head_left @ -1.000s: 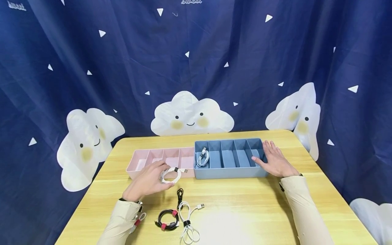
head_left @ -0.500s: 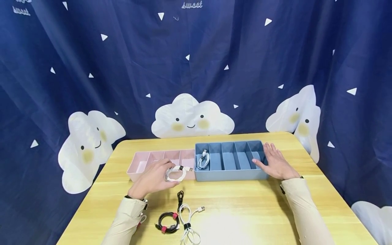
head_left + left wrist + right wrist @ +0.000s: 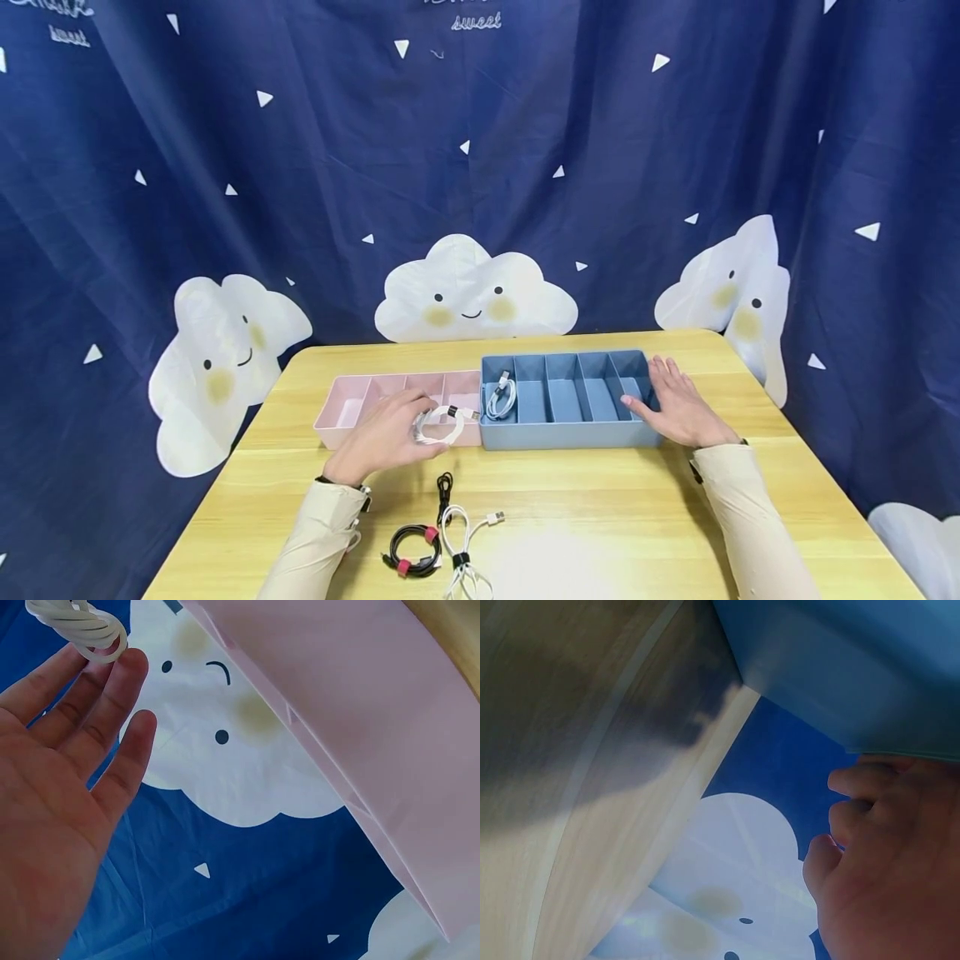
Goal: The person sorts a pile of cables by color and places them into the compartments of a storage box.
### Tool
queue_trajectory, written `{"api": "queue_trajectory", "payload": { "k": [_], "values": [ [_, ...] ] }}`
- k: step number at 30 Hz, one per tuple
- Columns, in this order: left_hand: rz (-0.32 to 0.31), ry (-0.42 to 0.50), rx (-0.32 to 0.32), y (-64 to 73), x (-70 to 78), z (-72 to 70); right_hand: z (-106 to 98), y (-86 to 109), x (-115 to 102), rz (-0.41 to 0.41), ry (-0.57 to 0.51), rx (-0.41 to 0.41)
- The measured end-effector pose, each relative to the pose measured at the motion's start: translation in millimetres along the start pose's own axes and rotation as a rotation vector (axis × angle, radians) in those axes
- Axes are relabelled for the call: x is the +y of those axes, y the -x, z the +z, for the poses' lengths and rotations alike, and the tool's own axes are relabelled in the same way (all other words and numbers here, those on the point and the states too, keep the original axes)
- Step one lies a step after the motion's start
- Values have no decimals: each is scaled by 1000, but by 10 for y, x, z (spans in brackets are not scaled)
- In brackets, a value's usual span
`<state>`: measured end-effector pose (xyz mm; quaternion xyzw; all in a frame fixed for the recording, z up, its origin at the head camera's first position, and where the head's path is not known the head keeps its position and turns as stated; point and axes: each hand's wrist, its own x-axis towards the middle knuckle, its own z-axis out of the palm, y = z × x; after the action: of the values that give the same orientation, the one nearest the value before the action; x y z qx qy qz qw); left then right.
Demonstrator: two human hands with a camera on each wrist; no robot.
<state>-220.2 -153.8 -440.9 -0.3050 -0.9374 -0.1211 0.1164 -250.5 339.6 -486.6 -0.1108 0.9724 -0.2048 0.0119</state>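
Observation:
My left hand (image 3: 386, 437) pinches a coiled white USB cable (image 3: 460, 425) between thumb and fingers, in front of the pink divided box (image 3: 471, 435). The cable has a black strap, and its plug points right. In the left wrist view, the white coil (image 3: 79, 628) sits at the fingertips, beside the pink box wall (image 3: 390, 712). My right hand (image 3: 686, 410) rests at the right end of the blue divided box (image 3: 570, 436), fingers along the outside and thumb over the front rim. Another coiled white cable (image 3: 512, 402) lies in the blue box's leftmost compartment.
On the wooden table (image 3: 600, 517) nearer me lie a black cable coil (image 3: 393, 546) with red straps, a small black cable (image 3: 444, 487) and a white USB cable (image 3: 456, 550) with a black strap. Another cable is partly hidden by the left sleeve. A cloud-patterned curtain (image 3: 480, 192) hangs behind.
My left hand has shifted slightly right along the pink box with the white cable. The right hand keeps its place on the blue box. The head view has tilted up a little.

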Motion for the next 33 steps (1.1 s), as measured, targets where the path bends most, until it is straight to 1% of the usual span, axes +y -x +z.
{"api": "queue_trajectory", "payload": {
  "k": [10, 15, 19, 27, 33],
  "values": [
    [7, -8, 7, -60, 19, -14, 5, 15, 0, 6, -10, -3],
    [9, 11, 8, -90, 30, -28, -9, 17, -15, 7, -11, 0],
    [2, 19, -3, -114, 39, -48, -16, 11, -18, 3, -13, 2],
    [9, 0, -4, -152, 48, -81, -4, -3, -9, 6, -6, 3],
    [13, -1, -1, -169, 41, -68, -1, -5, -8, 6, -5, -3]
  ]
}}
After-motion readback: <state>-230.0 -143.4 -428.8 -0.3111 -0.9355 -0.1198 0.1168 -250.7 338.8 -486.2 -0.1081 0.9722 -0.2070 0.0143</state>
